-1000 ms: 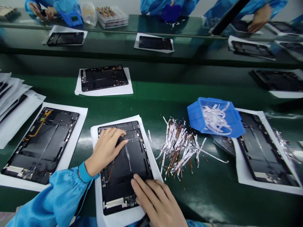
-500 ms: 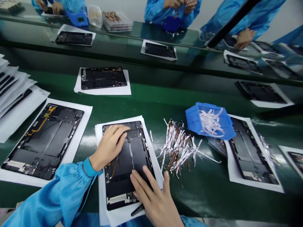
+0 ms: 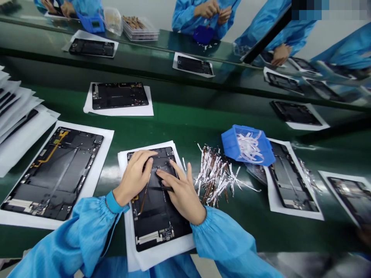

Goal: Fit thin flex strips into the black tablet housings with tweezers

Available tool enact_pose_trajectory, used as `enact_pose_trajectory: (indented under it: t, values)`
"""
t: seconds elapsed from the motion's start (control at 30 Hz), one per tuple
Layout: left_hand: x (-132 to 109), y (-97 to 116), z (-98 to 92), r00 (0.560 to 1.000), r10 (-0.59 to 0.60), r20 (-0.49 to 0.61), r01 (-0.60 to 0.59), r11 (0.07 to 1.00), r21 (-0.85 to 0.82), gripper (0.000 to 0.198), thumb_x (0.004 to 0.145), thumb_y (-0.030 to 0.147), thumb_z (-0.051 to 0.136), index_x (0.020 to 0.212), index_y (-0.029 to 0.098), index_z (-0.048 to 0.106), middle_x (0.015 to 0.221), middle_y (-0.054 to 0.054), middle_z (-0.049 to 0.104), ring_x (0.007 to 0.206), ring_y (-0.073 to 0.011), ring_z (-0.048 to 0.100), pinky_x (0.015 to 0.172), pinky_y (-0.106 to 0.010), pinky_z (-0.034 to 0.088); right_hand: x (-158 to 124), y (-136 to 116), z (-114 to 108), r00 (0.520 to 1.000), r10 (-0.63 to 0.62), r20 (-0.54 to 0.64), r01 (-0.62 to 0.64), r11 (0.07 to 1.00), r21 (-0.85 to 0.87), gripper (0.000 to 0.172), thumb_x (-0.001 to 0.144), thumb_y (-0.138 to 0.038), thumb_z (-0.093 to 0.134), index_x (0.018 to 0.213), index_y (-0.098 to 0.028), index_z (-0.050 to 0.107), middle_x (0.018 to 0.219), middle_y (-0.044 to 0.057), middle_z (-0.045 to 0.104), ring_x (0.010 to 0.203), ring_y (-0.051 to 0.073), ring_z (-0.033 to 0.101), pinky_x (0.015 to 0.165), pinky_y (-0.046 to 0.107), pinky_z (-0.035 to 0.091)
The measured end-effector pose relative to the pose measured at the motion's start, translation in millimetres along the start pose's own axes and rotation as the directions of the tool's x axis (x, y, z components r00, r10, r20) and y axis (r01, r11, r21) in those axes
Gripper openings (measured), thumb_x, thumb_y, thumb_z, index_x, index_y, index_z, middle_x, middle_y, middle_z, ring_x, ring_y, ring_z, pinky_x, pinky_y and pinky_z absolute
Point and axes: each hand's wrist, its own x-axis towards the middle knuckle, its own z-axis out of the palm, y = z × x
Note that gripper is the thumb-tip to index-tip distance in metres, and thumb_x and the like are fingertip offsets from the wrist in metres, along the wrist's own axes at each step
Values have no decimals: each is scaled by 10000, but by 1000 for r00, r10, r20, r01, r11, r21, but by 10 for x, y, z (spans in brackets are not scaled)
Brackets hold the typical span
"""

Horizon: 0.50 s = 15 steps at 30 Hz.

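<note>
An opened tablet housing, black with small circuit parts and a thin brown flex cable, lies on white paper in front of me. My left hand rests on its upper left part, fingers stretched and thumb apart. Over the middle of the housing is my right hand, its fingertips touching down near the centre strip. A thin black tool sticks out from under the right palm; most of it is hidden. Just right of the housing lies a heap of silver and brown strips.
A blue bin of white strips stands behind the heap. Other tablet housings on paper lie left, behind and right. A paper-layered stack rises at far left. Co-workers in blue sleeves work across the bench.
My right hand has moved up the housing from its lower right to its middle, and the black tool has moved with it. My left hand stays nearly where it was.
</note>
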Motion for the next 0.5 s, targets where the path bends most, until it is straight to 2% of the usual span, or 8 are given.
enact_pose_trajectory:
  t: [0.1, 0.17, 0.23, 0.3, 0.4, 0.5]
  values:
    - [74, -70, -83, 1000, -22, -21, 24, 998, 61, 235, 995, 192, 439, 1159, 208, 608, 1152, -69, 671, 1114, -219, 601, 982, -386, 469, 24, 22, -35, 999, 35, -34, -31, 994, 105, 496, 916, 1, 421, 1327, -220, 588, 1272, 62, 699, 1484, 281, 305, 1166, 736, 115]
    - [144, -153, -154, 998, -50, -40, 55, 990, 131, 244, 987, 228, 461, 1184, 198, 602, 1186, -96, 655, 1143, -263, 578, 1000, -444, 438, -19, 36, -127, 989, 50, -141, -28, 987, 156, 427, 957, -47, 417, 1305, -214, 597, 1279, 71, 691, 1458, 280, 360, 1180, 700, 159]
    - [211, -245, -219, 997, -73, -34, 78, 978, 195, 236, 971, 266, 498, 1162, 193, 617, 1183, -110, 654, 1154, -299, 563, 1001, -481, 417, -124, 60, -247, 953, 98, -288, -40, 979, 201, 363, 989, -102, 422, 1280, -215, 609, 1269, 78, 688, 1387, 263, 466, 1177, 611, 286]
    - [259, -323, -266, 997, -80, 5, 77, 970, 232, 186, 961, 291, 521, 1052, 196, 652, 1114, -97, 675, 1112, -294, 581, 979, -460, 431, -283, 92, -342, 920, 159, -358, -73, 967, 243, 318, 1002, -151, 445, 1256, -221, 623, 1239, 81, 694, 1270, 233, 576, 1102, 478, 450]
    - [293, -394, -299, 994, -82, 70, 62, 965, 255, 194, 970, 306, 508, 905, 194, 653, 1006, -68, 687, 1006, -243, 615, 921, -395, 467, -558, 124, -358, 935, 186, -301, -109, 960, 256, 328, 986, -149, 463, 1267, -222, 616, 1252, 87, 681, 1192, 220, 629, 1018, 388, 535]
    - [318, -424, -317, 991, -99, 93, 69, 957, 282, 200, 965, 341, 542, 963, 165, 637, 970, -61, 663, 934, -212, 615, 863, -381, 484, -780, 100, -262, 956, 191, -223, -134, 960, 246, 440, 945, -67, 429, 1324, -232, 579, 1322, 85, 637, 1239, 222, 598, 1041, 390, 529]
